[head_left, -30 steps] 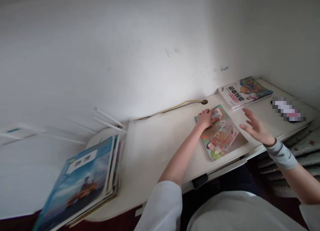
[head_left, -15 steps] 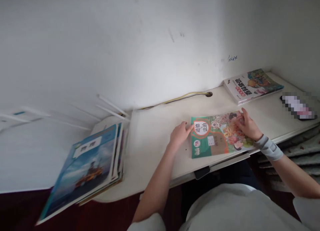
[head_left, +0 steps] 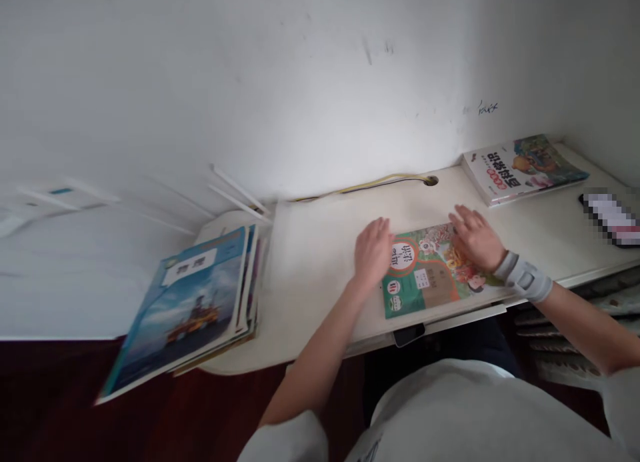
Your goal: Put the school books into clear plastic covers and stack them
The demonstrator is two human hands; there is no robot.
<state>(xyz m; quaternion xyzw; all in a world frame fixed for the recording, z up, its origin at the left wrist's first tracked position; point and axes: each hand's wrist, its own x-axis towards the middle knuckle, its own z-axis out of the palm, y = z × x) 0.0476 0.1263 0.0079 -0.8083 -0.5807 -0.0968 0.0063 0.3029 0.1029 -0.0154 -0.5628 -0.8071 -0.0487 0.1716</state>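
A thin green book (head_left: pixel 430 275) with a bright cartoon cover lies flat near the front edge of the white desk (head_left: pixel 320 262). My left hand (head_left: pixel 374 251) rests at the book's left edge, fingers loosely bent and pointing at the wall. My right hand (head_left: pixel 475 237), with a grey wristband, lies flat on the book's upper right part with its fingers spread. Neither hand grips the book.
A stack of books with a blue cover on top (head_left: pixel 193 309) hangs over the desk's left end. Another white and colourful book (head_left: pixel 523 169) lies at the back right. A yellow cable (head_left: pixel 370 184) runs along the wall to a hole. A dark phone (head_left: pixel 613 219) lies at the far right.
The green book has been turned from slanted to level with the desk edge. My right hand came down from the air onto it; my left hand moved to its left edge.
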